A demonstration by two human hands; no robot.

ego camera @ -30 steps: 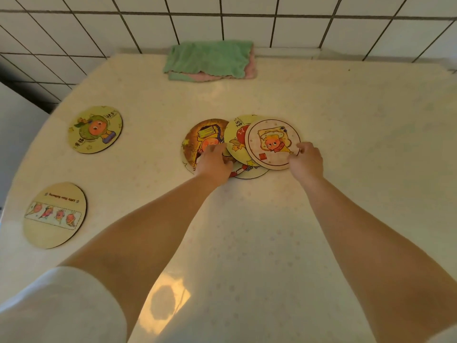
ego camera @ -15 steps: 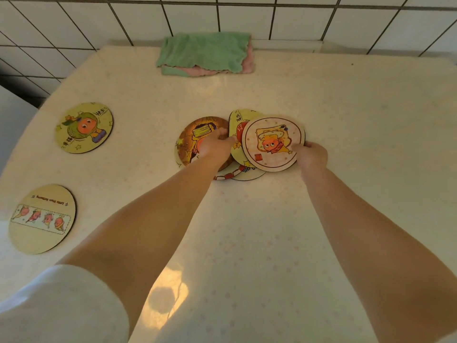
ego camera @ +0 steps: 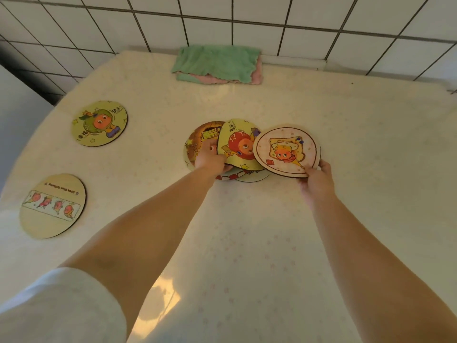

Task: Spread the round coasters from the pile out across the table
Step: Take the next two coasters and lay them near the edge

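Note:
A fanned pile of round cartoon coasters lies mid-table: a brown one, a yellow one with a red figure, and a white one partly hidden beneath. My left hand presses down on the pile, gripping the near edge of the yellow coaster. My right hand pinches the near edge of a pale pink coaster, lifted at the pile's right side. Two coasters lie apart at the left: a green-figure one and one with a picture strip.
The cream table ends at a white tiled wall. A folded green and pink cloth lies at the back edge. The table's left edge curves away near the two separate coasters.
My right hand has lifted the pale pink coaster and drawn it right, off the pile. My left hand has stayed on the pile.

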